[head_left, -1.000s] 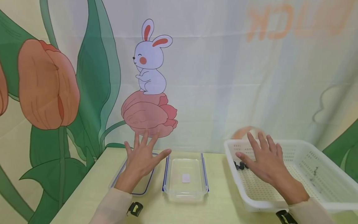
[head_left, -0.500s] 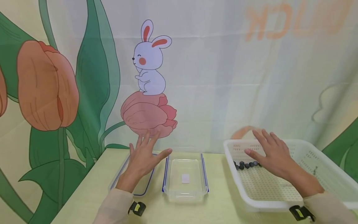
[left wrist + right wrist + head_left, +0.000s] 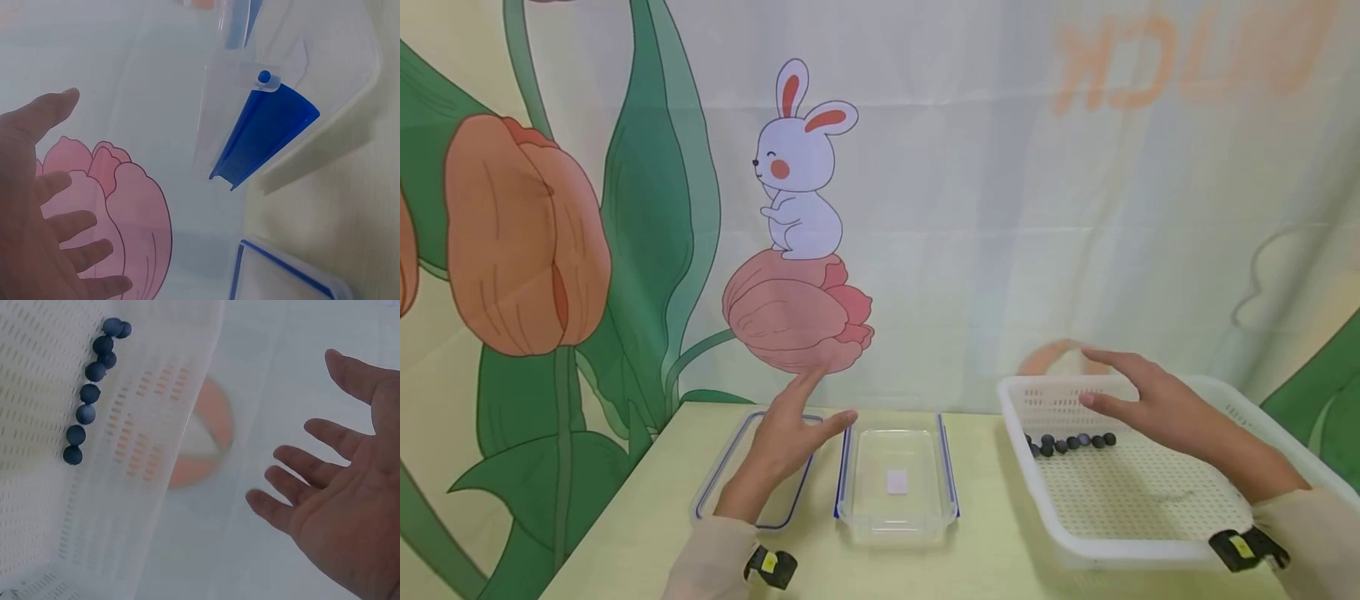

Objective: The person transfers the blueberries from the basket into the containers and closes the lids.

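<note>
My left hand (image 3: pixel 782 442) hovers with spread fingers above a clear lid with a blue seal (image 3: pixel 726 471). Just right of it stands a clear plastic food container (image 3: pixel 898 525) with blue side clips and a small white square inside. My right hand (image 3: pixel 1172 408) is held over a white perforated basket (image 3: pixel 1052 517), its fingers extended and nothing in its grasp. Along the basket's far left side lie several dark blue balls like blueberries (image 3: pixel 1072 442), shown in a row in the right wrist view (image 3: pixel 90 394). In the left wrist view a blue clip (image 3: pixel 269 134) hangs from the container's side.
A pale yellow-green table (image 3: pixel 985 500) carries all of these. Behind it hangs a curtain (image 3: pixel 955 208) printed with tulips and a rabbit, close to the far edge of the basket.
My right hand has moved right and turned more sideways, uncovering more of the dark balls. The left hand has turned slightly, its fingers now overlapping in the head view.
</note>
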A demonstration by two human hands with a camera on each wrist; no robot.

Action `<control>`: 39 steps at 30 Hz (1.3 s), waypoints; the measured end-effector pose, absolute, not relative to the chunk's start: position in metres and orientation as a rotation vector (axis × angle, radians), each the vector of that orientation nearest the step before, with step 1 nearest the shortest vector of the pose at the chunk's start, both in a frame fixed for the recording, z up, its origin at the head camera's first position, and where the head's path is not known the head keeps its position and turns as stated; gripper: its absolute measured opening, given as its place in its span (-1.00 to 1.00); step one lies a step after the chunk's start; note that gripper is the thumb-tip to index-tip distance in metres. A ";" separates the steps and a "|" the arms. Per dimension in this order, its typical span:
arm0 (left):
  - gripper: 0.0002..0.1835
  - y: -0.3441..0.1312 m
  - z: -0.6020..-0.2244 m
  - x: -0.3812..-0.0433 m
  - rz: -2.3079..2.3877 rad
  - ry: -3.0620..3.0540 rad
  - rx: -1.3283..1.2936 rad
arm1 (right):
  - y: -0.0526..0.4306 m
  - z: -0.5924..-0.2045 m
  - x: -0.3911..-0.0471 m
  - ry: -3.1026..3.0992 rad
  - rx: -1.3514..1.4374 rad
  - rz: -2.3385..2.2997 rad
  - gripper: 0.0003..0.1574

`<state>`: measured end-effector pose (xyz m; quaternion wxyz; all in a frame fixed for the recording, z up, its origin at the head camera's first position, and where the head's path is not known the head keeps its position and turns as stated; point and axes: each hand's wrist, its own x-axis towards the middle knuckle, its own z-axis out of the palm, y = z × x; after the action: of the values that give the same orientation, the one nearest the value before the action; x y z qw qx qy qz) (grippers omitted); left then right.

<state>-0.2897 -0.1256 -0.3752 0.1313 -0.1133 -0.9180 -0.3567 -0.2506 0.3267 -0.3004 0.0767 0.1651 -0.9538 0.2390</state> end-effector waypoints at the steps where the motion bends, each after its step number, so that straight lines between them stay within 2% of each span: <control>1: -0.02 -0.126 -0.377 -0.290 -1.064 -2.661 -0.323 | 0.329 -0.299 -0.252 -2.870 0.487 0.714 -0.05; 6: -0.09 -0.125 -0.386 -0.294 -1.187 -2.636 -0.252 | 0.341 -0.299 -0.264 -2.892 0.502 0.751 -0.11; 11: -0.15 -0.123 -0.395 -0.297 -1.299 -2.621 -0.172 | 0.351 -0.305 -0.276 -2.875 0.569 0.769 -0.27; 18: -0.25 -0.122 -0.407 -0.297 -1.362 -2.605 -0.173 | 0.361 -0.322 -0.295 -2.854 0.623 0.840 -0.41; 31: -0.38 -0.110 -0.413 -0.301 -1.483 -2.560 -0.137 | 0.388 -0.349 -0.317 -2.908 0.483 0.972 -0.40; 39: -0.45 -0.103 -0.417 -0.301 -1.487 -2.560 -0.085 | 0.404 -0.367 -0.326 -2.956 0.435 1.053 -0.47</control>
<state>-0.3007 -0.1029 -0.4173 0.0899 -0.0287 -0.8608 -0.5001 -0.3265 0.4040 -0.3665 -0.0130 0.1374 -0.9330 0.3323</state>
